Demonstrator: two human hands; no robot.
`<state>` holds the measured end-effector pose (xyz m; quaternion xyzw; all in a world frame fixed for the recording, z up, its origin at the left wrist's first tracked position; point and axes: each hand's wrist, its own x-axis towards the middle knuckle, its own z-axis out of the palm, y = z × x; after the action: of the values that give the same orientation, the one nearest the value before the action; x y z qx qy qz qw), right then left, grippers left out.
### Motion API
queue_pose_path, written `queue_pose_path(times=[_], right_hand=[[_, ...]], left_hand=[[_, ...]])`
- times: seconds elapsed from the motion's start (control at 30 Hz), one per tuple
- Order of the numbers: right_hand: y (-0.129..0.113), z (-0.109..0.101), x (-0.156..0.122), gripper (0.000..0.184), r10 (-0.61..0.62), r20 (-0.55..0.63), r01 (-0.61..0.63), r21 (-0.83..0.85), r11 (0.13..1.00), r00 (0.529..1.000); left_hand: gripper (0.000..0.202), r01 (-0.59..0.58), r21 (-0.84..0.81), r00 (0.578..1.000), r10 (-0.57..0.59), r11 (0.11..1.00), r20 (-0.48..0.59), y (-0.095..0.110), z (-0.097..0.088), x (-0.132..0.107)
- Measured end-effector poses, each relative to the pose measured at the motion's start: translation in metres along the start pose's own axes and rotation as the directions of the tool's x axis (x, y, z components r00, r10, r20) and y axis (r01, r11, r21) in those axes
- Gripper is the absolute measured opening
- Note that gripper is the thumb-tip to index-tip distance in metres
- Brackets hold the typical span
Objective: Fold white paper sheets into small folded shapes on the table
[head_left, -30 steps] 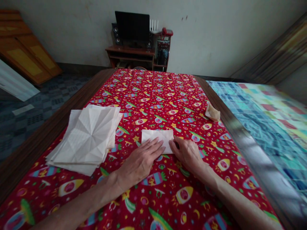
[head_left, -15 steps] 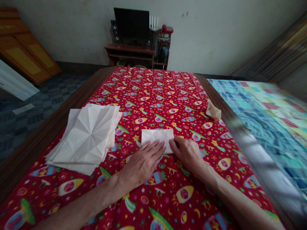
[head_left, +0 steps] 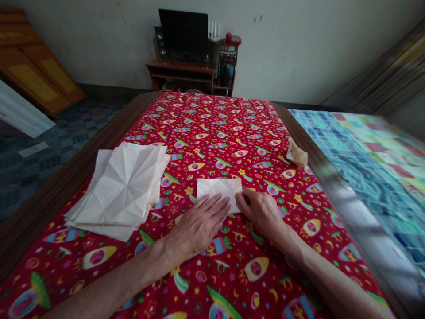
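A small folded sheet of white paper lies flat on the red patterned cloth in front of me. My left hand rests on its lower left part, fingers stretched out flat. At the paper's right edge, my right hand is closed, with curled fingers and thumb pressed on the edge. To the left lies a stack of creased white paper sheets, the top one marked with folds that radiate from its middle.
A small folded paper piece sits near the table's right edge. The wooden table rim runs beside a bed with a checked cover. Beyond the table stands a desk with a monitor and a red telephone.
Both hands keep the same place and pose on the paper. The whole view has shifted very slightly; nothing else has visibly moved.
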<state>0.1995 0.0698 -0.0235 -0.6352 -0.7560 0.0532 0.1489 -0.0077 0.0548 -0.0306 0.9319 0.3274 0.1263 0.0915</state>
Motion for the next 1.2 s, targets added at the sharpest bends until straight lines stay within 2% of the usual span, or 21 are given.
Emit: queue_pose_path(times=[0.37, 0.47, 0.53, 0.57, 0.63, 0.7, 0.8, 0.9, 1.03, 1.2], right_hand=[[0.001, 0.001, 0.001, 0.032, -0.02, -0.02, 0.019, -0.038, 0.999, 1.0], [0.0, -0.006, -0.007, 0.027, -0.118, -0.182, 0.093, -0.139, 0.986, 0.976], [-0.006, -0.012, -0.017, 0.022, -0.242, -0.308, 0.177, -0.223, 0.959, 0.92], [-0.01, -0.014, -0.024, 0.022, -0.313, -0.322, 0.253, -0.215, 0.943, 0.893], [-0.02, -0.014, -0.036, 0.032, -0.483, -0.259, 0.461, -0.145, 0.875, 0.836], [-0.027, -0.008, -0.047, 0.041, -0.557, -0.161, 0.543, -0.121, 0.831, 0.815], [-0.03, 0.004, -0.054, 0.063, -0.545, -0.012, 0.544, -0.061, 0.837, 0.838], [-0.021, 0.009, -0.056, 0.076, -0.553, 0.044, 0.555, -0.03, 0.832, 0.832], [-0.004, 0.005, -0.061, 0.077, -0.553, 0.07, 0.557, -0.053, 0.829, 0.83], [0.013, -0.001, -0.075, 0.074, -0.514, 0.064, 0.517, -0.124, 0.847, 0.856]], left_hand=[[0.045, -0.002, 0.01, 0.999, 0.002, 1.0, 0.033, 0.0, 0.0, -0.001], [0.043, -0.012, 0.03, 1.0, 0.011, 0.999, 0.023, -0.002, 0.002, -0.001], [0.041, -0.02, 0.045, 0.999, 0.019, 0.999, 0.026, -0.002, 0.003, -0.001], [0.04, -0.023, 0.054, 0.999, 0.021, 0.998, 0.023, -0.003, 0.004, -0.001], [0.038, -0.029, 0.066, 1.0, 0.029, 0.997, 0.011, -0.002, 0.005, -0.001], [0.035, -0.026, 0.063, 1.0, 0.026, 0.998, 0.002, -0.002, 0.004, -0.001], [0.036, -0.004, 0.05, 1.0, 0.004, 0.999, 0.008, 0.0, 0.003, -0.001], [0.04, 0.004, 0.06, 1.0, -0.005, 0.998, 0.021, 0.001, 0.002, -0.001], [0.045, -0.004, 0.104, 1.0, 0.001, 0.995, 0.029, -0.001, 0.0, -0.006], [0.045, 0.015, 0.155, 0.998, -0.025, 0.988, 0.066, -0.007, -0.006, -0.026]])
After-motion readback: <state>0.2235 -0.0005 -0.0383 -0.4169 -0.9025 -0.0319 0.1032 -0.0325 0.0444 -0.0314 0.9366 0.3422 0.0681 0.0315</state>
